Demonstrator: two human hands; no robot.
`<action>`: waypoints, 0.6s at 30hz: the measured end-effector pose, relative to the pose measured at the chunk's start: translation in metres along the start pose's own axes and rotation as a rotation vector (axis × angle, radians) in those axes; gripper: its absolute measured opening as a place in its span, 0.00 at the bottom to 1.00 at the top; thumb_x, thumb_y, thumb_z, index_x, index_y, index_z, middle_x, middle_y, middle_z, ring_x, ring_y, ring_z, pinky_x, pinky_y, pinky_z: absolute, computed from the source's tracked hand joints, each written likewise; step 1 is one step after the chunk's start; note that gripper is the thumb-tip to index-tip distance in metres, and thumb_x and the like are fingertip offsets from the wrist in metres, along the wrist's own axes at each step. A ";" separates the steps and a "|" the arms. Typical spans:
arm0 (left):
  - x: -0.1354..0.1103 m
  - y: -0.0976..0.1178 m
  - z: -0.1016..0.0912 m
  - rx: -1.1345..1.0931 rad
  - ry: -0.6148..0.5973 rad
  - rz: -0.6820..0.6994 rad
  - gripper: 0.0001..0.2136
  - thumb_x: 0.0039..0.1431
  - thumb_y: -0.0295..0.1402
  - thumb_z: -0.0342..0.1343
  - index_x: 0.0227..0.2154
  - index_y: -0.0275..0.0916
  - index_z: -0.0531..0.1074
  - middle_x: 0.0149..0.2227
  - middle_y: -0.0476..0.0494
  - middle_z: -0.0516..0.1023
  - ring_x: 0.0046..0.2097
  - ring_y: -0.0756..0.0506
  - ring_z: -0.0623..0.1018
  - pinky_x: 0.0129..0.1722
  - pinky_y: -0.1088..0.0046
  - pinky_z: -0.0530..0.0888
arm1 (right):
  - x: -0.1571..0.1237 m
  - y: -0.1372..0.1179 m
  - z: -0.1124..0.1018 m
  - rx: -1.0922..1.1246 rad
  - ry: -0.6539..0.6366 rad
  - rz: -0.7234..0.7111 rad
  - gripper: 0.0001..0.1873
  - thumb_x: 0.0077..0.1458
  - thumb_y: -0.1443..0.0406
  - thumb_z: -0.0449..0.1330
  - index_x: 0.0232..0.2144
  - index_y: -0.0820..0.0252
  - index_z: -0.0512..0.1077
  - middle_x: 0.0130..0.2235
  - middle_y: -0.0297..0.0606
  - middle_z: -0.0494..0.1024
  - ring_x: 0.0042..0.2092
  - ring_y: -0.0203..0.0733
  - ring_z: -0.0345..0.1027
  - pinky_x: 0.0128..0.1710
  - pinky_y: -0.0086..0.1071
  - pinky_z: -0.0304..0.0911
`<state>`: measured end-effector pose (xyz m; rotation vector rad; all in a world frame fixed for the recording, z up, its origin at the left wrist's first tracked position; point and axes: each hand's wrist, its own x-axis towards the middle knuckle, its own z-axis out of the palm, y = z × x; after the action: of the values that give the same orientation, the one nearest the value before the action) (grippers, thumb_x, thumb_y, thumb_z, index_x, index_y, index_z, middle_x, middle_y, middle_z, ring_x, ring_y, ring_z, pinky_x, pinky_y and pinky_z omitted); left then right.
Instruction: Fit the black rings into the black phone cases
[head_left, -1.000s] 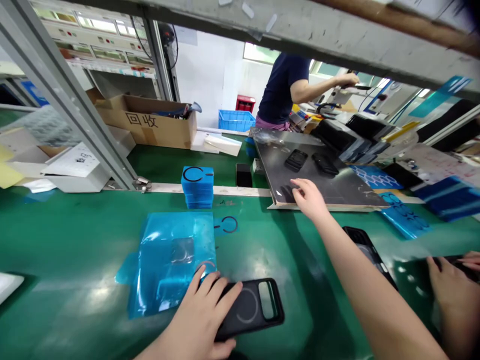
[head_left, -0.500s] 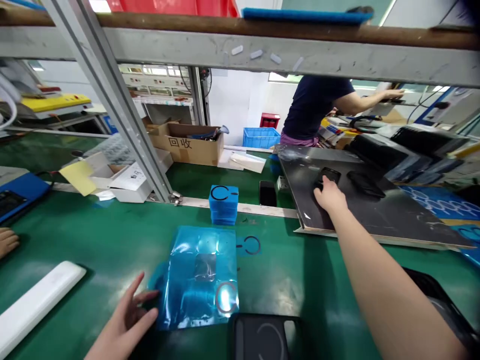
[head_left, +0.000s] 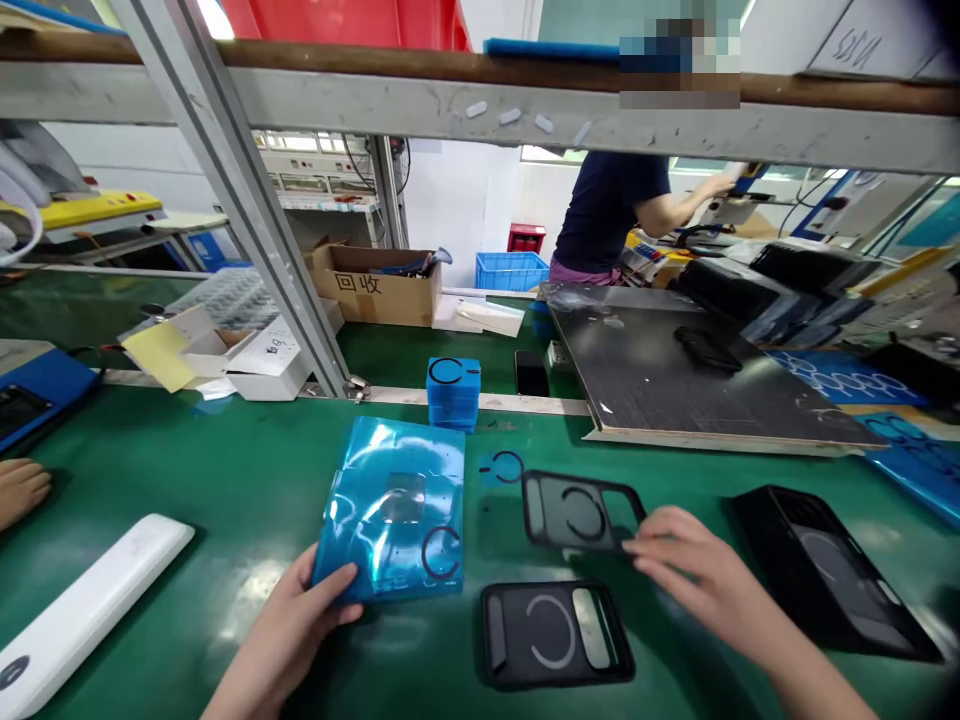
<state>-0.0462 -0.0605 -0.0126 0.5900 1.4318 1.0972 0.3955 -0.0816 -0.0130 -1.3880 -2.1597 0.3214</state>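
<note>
My right hand (head_left: 686, 555) pinches the camera-cutout end of a dark phone case (head_left: 551, 512), holding it tilted above the green bench. A black ring shows on that case. Just below it lies a second phone case (head_left: 514, 640), black with a grey ring. My left hand (head_left: 311, 600) grips the lower left corner of a blue film sheet (head_left: 367, 560), thumb on top and fingers underneath. The sheet carries a dark ring sticker (head_left: 441, 552) near its lower right. Beside the sheet, a small blue film piece with a black ring (head_left: 504, 467) lies flat.
A stack of blue film cards (head_left: 454, 395) stands behind the sheet. A black board (head_left: 637, 370) bears another case (head_left: 706, 348). Stacked cases (head_left: 832, 570) sit at right, a white bar-shaped device (head_left: 97, 600) at left. Another person's hand (head_left: 22, 490) rests at the left edge.
My right hand has come back from the black board, bringing a phone case over the bench. My left hand has closed on the blue sheet's corner and the sheet has shifted slightly up.
</note>
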 end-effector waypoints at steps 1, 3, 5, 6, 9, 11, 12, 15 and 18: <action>-0.004 0.000 -0.002 -0.052 -0.015 -0.013 0.22 0.34 0.34 0.75 0.35 0.38 0.75 0.27 0.53 0.75 0.25 0.51 0.74 0.21 0.80 0.75 | -0.016 -0.011 0.007 -0.001 -0.008 -0.078 0.09 0.61 0.61 0.61 0.41 0.47 0.81 0.37 0.38 0.81 0.43 0.47 0.74 0.44 0.41 0.71; -0.013 -0.001 -0.006 -0.125 -0.038 -0.023 0.20 0.34 0.33 0.75 0.33 0.37 0.76 0.23 0.55 0.73 0.21 0.54 0.71 0.18 0.83 0.71 | -0.039 -0.027 0.020 -0.050 -0.040 -0.198 0.10 0.58 0.63 0.65 0.42 0.45 0.80 0.38 0.37 0.82 0.45 0.48 0.74 0.45 0.42 0.72; -0.021 -0.003 -0.009 -0.189 -0.060 -0.014 0.17 0.37 0.33 0.74 0.32 0.37 0.76 0.21 0.54 0.73 0.20 0.53 0.71 0.18 0.82 0.72 | -0.049 -0.038 0.027 -0.136 -0.066 -0.235 0.12 0.54 0.61 0.68 0.43 0.43 0.80 0.42 0.36 0.83 0.49 0.53 0.74 0.43 0.44 0.73; -0.023 -0.004 -0.010 -0.225 -0.071 -0.007 0.16 0.39 0.33 0.73 0.32 0.38 0.76 0.22 0.53 0.75 0.20 0.52 0.73 0.19 0.80 0.73 | -0.049 -0.044 0.028 -0.169 -0.057 -0.235 0.14 0.53 0.59 0.69 0.44 0.42 0.79 0.44 0.36 0.83 0.51 0.56 0.73 0.41 0.45 0.73; -0.030 -0.009 -0.008 -0.344 -0.112 -0.006 0.20 0.42 0.35 0.72 0.41 0.41 0.77 0.31 0.45 0.82 0.29 0.43 0.80 0.28 0.71 0.80 | -0.035 -0.072 0.024 -0.133 0.091 -0.221 0.18 0.52 0.55 0.69 0.47 0.43 0.78 0.47 0.40 0.82 0.54 0.59 0.71 0.40 0.45 0.74; -0.035 -0.012 -0.003 -0.427 -0.161 -0.032 0.27 0.45 0.38 0.71 0.50 0.45 0.75 0.41 0.42 0.83 0.38 0.38 0.83 0.35 0.65 0.81 | -0.017 -0.101 0.023 -0.018 0.216 -0.244 0.15 0.55 0.60 0.67 0.46 0.45 0.78 0.45 0.40 0.82 0.51 0.55 0.73 0.41 0.43 0.75; -0.038 -0.014 0.000 -0.465 -0.209 -0.054 0.29 0.46 0.39 0.70 0.54 0.46 0.73 0.45 0.40 0.83 0.42 0.35 0.83 0.39 0.61 0.81 | -0.006 -0.116 0.025 0.040 0.266 -0.266 0.13 0.56 0.63 0.66 0.45 0.46 0.78 0.44 0.39 0.82 0.50 0.52 0.74 0.42 0.42 0.75; -0.048 -0.020 0.006 -0.556 -0.452 -0.135 0.32 0.50 0.49 0.66 0.57 0.45 0.71 0.51 0.36 0.80 0.52 0.28 0.79 0.49 0.48 0.77 | 0.028 -0.157 0.040 0.070 0.380 -0.240 0.13 0.59 0.65 0.63 0.47 0.51 0.76 0.50 0.44 0.78 0.52 0.52 0.72 0.47 0.43 0.74; -0.054 -0.033 -0.001 -0.497 -0.651 -0.142 0.34 0.49 0.58 0.61 0.54 0.41 0.75 0.53 0.31 0.78 0.56 0.24 0.75 0.55 0.40 0.70 | 0.053 -0.175 0.057 0.084 0.412 -0.160 0.12 0.60 0.64 0.62 0.47 0.51 0.75 0.52 0.44 0.77 0.56 0.54 0.69 0.48 0.45 0.75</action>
<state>-0.0292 -0.1210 -0.0157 0.4195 0.5977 0.9744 0.2133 -0.1063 0.0399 -1.1123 -1.8764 0.0556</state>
